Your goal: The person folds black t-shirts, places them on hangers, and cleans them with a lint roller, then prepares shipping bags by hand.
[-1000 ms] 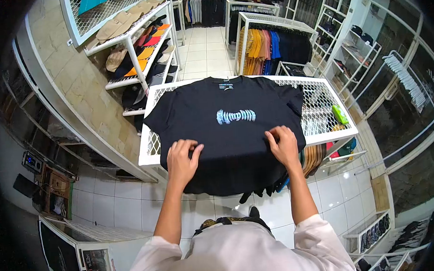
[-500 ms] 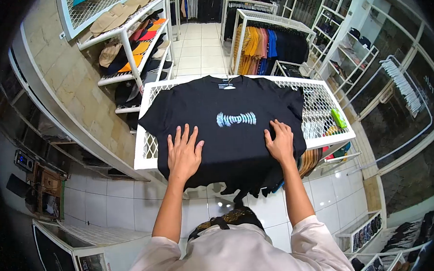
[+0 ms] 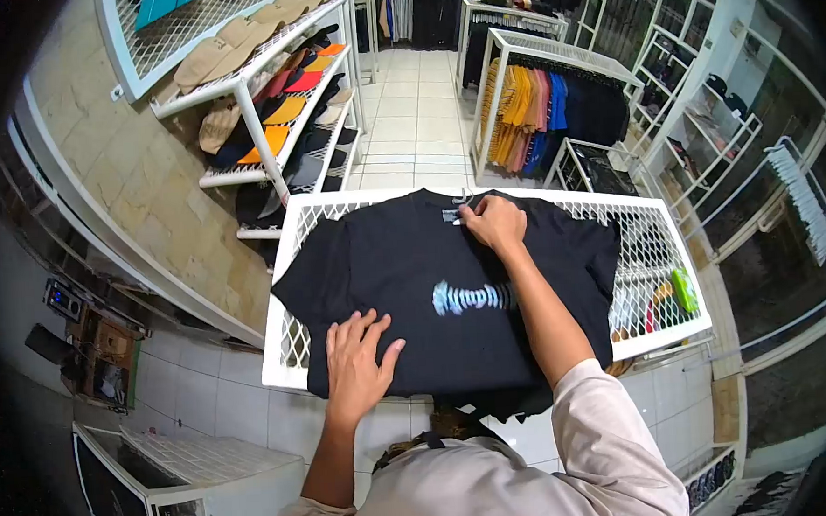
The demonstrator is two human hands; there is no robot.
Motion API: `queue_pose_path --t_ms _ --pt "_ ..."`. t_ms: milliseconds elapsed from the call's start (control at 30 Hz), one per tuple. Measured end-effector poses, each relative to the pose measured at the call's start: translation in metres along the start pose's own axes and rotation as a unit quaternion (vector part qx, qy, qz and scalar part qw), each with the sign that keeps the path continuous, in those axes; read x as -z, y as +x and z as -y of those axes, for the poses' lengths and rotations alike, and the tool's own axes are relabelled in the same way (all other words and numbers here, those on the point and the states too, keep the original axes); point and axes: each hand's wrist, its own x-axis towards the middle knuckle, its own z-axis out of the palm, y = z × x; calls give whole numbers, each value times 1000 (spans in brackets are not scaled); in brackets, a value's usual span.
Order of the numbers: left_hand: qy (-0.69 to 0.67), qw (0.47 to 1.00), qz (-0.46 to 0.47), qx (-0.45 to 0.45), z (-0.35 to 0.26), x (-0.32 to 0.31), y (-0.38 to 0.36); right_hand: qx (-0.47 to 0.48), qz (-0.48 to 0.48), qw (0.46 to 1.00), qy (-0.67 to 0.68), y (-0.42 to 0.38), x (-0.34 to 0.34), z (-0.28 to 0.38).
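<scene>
A black T-shirt [image 3: 404, 258] with a pale blue print on its chest lies spread over a white mesh-topped table [image 3: 283, 358], its lower edge hanging over the near side. My left hand [image 3: 355, 368] rests on the lower left of the shirt, fingers extended and spread. At the neckline, my right hand [image 3: 493, 224] has its fingers bent together beside the collar label and a small hanger hook [image 3: 464, 197]. What those fingers hold, if anything, is hidden.
A bright green item [image 3: 684, 290] sits at the table's right end. Shelves of caps [image 3: 275, 125] stand at the left. Behind the table is a rack of coloured shirts [image 3: 526, 103]. A white cabinet [image 3: 227, 455] is at the lower left.
My right hand has moved from the shirt's right side up to the collar, and its fingers have closed. My left hand remains on the cloth. The view has shifted.
</scene>
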Motion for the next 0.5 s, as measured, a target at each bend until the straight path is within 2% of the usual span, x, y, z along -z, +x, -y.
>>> queue_pose_path --t_ms 100,133,200,267,300,367,433,467,500 --pt "-2 999 10 42 -4 -2 17 -34 89 995 -13 28 -15 4" --pt "7 999 -40 25 -2 -11 21 -35 83 996 -2 34 -13 5" --pt "16 998 -54 41 -2 -21 27 -37 82 996 5 43 -10 6" --pt "24 996 -73 55 -3 -25 30 -10 12 997 75 60 -2 11" --pt "25 995 -75 53 -3 -25 30 -9 12 997 76 71 1 14" --pt "28 995 -81 49 -2 -24 30 44 -28 977 208 96 9 25" --pt "28 996 -78 42 -1 -24 28 68 -69 954 283 105 23 43" --pt "30 995 -80 41 -1 -24 28 109 -83 945 297 102 34 50" --pt "32 996 -80 39 -1 -24 28 112 -84 944 298 98 38 55"
